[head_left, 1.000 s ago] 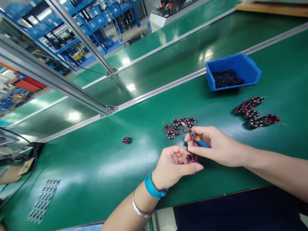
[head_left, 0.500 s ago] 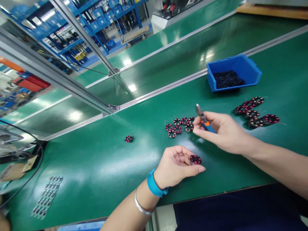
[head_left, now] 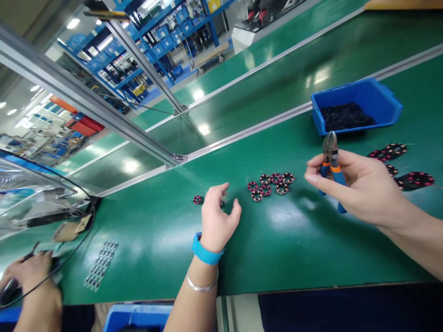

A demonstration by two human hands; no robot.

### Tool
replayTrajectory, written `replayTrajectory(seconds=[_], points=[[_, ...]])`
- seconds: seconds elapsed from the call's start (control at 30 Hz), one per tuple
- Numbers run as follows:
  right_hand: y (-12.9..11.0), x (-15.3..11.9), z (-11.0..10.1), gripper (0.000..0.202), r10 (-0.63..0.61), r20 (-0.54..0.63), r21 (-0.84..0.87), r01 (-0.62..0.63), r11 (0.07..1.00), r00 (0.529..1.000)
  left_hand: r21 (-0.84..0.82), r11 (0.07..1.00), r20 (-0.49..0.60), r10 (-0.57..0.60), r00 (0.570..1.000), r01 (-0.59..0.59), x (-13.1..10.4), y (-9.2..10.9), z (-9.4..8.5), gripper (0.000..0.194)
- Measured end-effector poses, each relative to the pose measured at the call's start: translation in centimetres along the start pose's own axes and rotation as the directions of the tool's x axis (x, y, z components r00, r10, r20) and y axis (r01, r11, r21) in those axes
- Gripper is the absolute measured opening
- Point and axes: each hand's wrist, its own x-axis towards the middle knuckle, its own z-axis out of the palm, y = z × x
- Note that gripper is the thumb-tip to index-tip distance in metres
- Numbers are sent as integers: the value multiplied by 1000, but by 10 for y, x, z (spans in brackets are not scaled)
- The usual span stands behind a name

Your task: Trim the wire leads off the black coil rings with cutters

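My left hand (head_left: 219, 216), with a blue wristband and a bracelet, is over the green bench. Its thumb and fingers are spread, and a small dark part shows partly behind them. Just to its left lies a black ring part with pink marks (head_left: 198, 199). My right hand (head_left: 360, 189) holds orange-and-blue cutting pliers (head_left: 330, 152), jaws up. Between the hands sits a group of ring parts (head_left: 265, 190) with pink or pale marks. More ring parts (head_left: 420, 178) are beyond my right hand, partly hidden by it.
A blue bin (head_left: 360, 127) of black pieces stands at the back right. Flat parts in rows (head_left: 102, 266) lie at the left. Another person's hands (head_left: 31, 272) are at the far left. A metal post (head_left: 104, 110) rises behind the bench, and a black cable hangs at the left.
My left hand has moved left and opened; the ring part it held is no longer in its fingers. My right hand has moved right with the pliers. Another person's hands have come into view.
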Motion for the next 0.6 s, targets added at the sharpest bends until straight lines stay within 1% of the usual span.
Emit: replayTrajectory(seconds=[0.03, 0.07, 0.1, 0.17, 0.23, 0.33, 0.4, 0.43, 0.5, 0.53, 0.57, 0.6], points=[[1, -1, 1, 18, -15, 10, 6, 15, 1000, 1000, -77, 997, 34, -2, 999, 4, 3, 2, 8, 39], [3, -1, 1, 18, -26, 24, 15, 26, 1000, 999, -115, 993, 74, 0, 997, 8, 7, 3, 15, 38], [5, -2, 2, 18, -34, 43, 24, 33, 999, 999, -120, 993, 110, 5, 994, 9, 12, 4, 21, 38], [8, -3, 3, 18, -41, 85, 38, 37, 999, 996, -76, 997, 154, 17, 988, -5, 21, 4, 28, 37], [10, -4, 5, 21, -35, 115, 40, 31, 999, 993, -55, 998, 185, 33, 982, -24, 30, 3, 32, 37], [11, -5, 6, 26, -19, 133, 36, 15, 999, 991, -109, 993, 228, 77, 971, -54, 38, 2, 34, 39], [12, -6, 6, 27, -10, 160, 36, 4, 999, 987, -185, 982, 221, 75, 972, -33, 41, 3, 36, 32], [13, -6, 7, 28, -6, 176, 40, -1, 999, 984, -235, 972, 202, 47, 978, 2, 41, 4, 36, 27], [15, -7, 8, 32, 5, 209, 48, -16, 999, 978, -386, 914, 167, -66, 984, 127, 38, 8, 34, 20], [17, -7, 9, 33, 15, 223, 51, -27, 998, 975, -483, 851, 177, -132, 975, 203, 33, 12, 32, 20], [17, -7, 10, 35, 28, 236, 53, -41, 998, 971, -580, 765, 213, -189, 959, 280, 28, 17, 29, 22], [18, -7, 11, 35, 39, 251, 57, -55, 997, 967, -663, 661, 274, -224, 935, 353, 20, 23, 26, 27]])
